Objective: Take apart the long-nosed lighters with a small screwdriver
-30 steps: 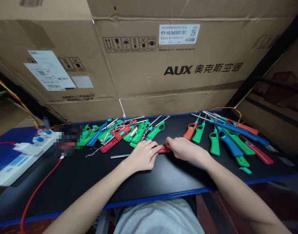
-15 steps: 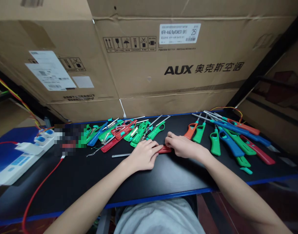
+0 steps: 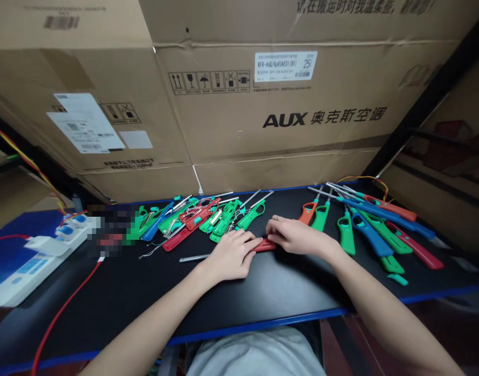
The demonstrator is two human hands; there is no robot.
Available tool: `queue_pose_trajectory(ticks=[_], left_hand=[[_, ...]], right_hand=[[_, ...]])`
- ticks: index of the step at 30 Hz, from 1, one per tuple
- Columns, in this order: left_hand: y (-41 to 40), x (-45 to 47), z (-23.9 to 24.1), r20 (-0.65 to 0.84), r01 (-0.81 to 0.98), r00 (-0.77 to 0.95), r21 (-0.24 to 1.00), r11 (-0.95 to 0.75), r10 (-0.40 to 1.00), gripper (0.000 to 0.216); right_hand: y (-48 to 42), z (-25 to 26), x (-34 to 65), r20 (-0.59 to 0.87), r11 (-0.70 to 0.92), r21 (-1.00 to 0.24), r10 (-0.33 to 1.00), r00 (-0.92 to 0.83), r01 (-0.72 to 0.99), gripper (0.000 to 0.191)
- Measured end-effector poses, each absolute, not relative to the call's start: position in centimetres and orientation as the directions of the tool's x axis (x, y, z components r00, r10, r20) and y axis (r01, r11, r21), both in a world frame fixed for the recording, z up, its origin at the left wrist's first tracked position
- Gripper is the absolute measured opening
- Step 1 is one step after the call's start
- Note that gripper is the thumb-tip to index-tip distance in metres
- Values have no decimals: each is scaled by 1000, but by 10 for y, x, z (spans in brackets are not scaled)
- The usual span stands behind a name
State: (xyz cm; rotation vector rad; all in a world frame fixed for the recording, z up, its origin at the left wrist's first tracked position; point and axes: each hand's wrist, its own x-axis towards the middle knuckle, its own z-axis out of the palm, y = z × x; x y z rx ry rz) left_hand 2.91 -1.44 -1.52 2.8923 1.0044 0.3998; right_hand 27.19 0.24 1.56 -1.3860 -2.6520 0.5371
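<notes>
A red long-nosed gas lighter (image 3: 267,245) lies on the black table, its metal tube (image 3: 194,258) pointing left. My left hand (image 3: 233,256) is closed over its middle, hiding much of the body. At the handle end, the bent fingers of my right hand (image 3: 292,236) are pinched together against the red casing. What sits under those fingertips is hidden. Behind my left hand lies a pile of opened lighter halves, among them a green casing (image 3: 226,216) and a red casing (image 3: 192,227), with thin wires and metal tubes.
Several closed-up lighters, including a blue one (image 3: 370,235) and an orange one (image 3: 308,211), lie to the right. A small green piece (image 3: 398,279) is near them. A white power strip (image 3: 39,269) with a red cable (image 3: 69,308) stands left. A cardboard box (image 3: 223,120) walls the back.
The view has tilted slightly upward, so the scene sits a little lower. Both hands stay on the red lighter, with hardly any visible movement.
</notes>
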Motion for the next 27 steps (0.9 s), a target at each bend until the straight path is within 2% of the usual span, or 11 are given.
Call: queue_pose_trajectory(ticks=[4,9,17,22,27], left_hand=[[-14,29,-15,225,608,746,151,-779,626,37],[-15,29,-14,201,616,746,152,-773,635,38],[-15,30,-10,198,614,748,153,-774,633,37],[-15,29,-11,219,605,752,143,-783,621,36],[-15,29,-13,221,607,752,135,-783,621,37]], right_hand=[[0,18,268,-174,480,-247,832,-526,842,26],[-2,18,262,-246,509,-151,811,-531,848,29],[-1,19,258,-192,494,-124,839,-509,861,22],[-2,23,260,-140,482,-150,854,-501,863,16],[6,17,263,-34,457,-144,884,-466,878,13]])
